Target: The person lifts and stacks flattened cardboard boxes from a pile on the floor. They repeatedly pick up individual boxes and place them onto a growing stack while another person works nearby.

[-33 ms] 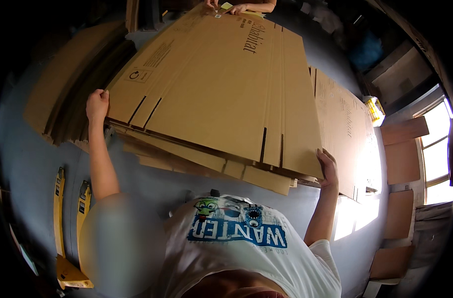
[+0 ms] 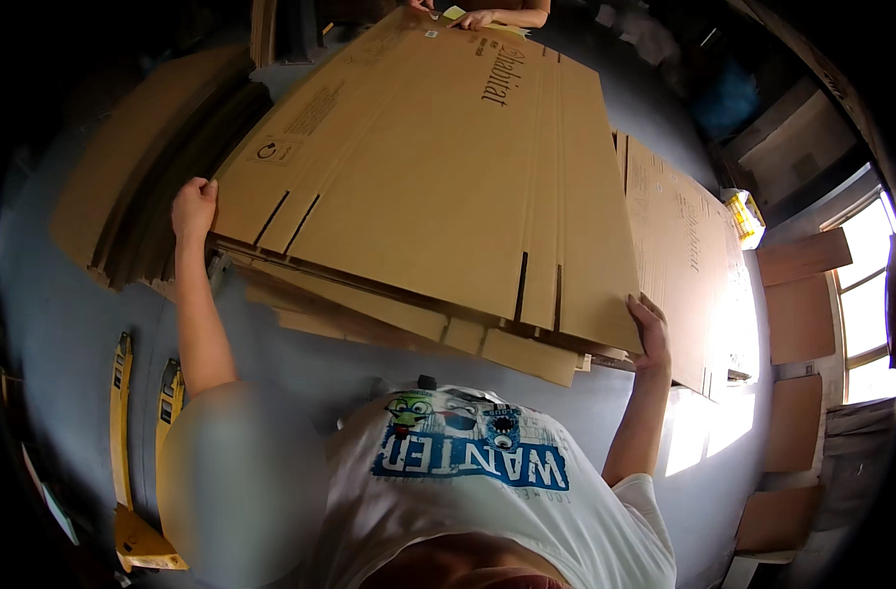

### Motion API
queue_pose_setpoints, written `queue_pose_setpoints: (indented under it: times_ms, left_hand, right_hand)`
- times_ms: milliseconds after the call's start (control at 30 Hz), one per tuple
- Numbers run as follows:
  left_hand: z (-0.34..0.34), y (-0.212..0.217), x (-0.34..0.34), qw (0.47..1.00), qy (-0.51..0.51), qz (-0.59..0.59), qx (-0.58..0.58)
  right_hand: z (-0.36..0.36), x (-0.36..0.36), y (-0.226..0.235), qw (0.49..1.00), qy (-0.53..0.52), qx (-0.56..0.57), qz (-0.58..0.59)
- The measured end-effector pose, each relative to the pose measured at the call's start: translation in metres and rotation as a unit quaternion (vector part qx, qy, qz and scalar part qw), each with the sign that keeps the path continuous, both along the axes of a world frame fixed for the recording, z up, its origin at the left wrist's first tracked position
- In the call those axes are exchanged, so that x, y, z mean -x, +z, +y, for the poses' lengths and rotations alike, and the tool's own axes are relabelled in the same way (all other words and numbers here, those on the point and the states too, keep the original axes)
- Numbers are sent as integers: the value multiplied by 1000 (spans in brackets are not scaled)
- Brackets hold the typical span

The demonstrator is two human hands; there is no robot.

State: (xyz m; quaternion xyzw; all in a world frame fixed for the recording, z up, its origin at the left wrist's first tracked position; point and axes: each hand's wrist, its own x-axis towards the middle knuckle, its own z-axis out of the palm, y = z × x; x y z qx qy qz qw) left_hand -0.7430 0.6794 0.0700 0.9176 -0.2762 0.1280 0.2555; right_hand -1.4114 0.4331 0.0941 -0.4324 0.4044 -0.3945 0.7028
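A large flat cardboard sheet (image 2: 408, 187) with slots and dark print spreads out in front of me. My left hand (image 2: 194, 208) is closed round its left edge, near the front left corner. At the front right corner my right hand (image 2: 650, 329) grips the same sheet, thumb on top and fingers partly hidden beneath. More cardboard sheets (image 2: 389, 316) show under its front edge, some lying askew. At the far end another person's hand (image 2: 475, 18) rests on the sheet, beside a small yellowish piece (image 2: 455, 12).
A stack of cardboard (image 2: 138, 167) stands at the left, and another flat printed stack (image 2: 678, 265) lies at the right. The yellow forks of a pallet truck (image 2: 122, 422) reach along the floor at lower left. Cardboard pieces (image 2: 799, 314) lean near the bright window (image 2: 868, 294).
The other person's hand at the far end has shifted very slightly. My hands and the sheet stay nearly where they were, with the whole view moved a little.
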Motion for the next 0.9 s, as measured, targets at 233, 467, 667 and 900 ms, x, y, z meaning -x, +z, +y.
queue_pose_setpoints:
  times_ms: [233,467,667,900]
  left_hand:
    - [-8,5,-28,988,-74,86,-103]
    - [-11,-15,-35,991,-112,70,-19]
    - [-9,-23,-39,990,-111,87,-2]
    - [-8,-26,-45,990,-105,93,0]
  right_hand:
    - [10,10,-14,984,21,-73,-159]
    - [3,16,-27,995,30,-34,-84]
    - [13,-2,-7,996,-3,-37,-79]
    - [13,2,-8,996,5,-28,-85]
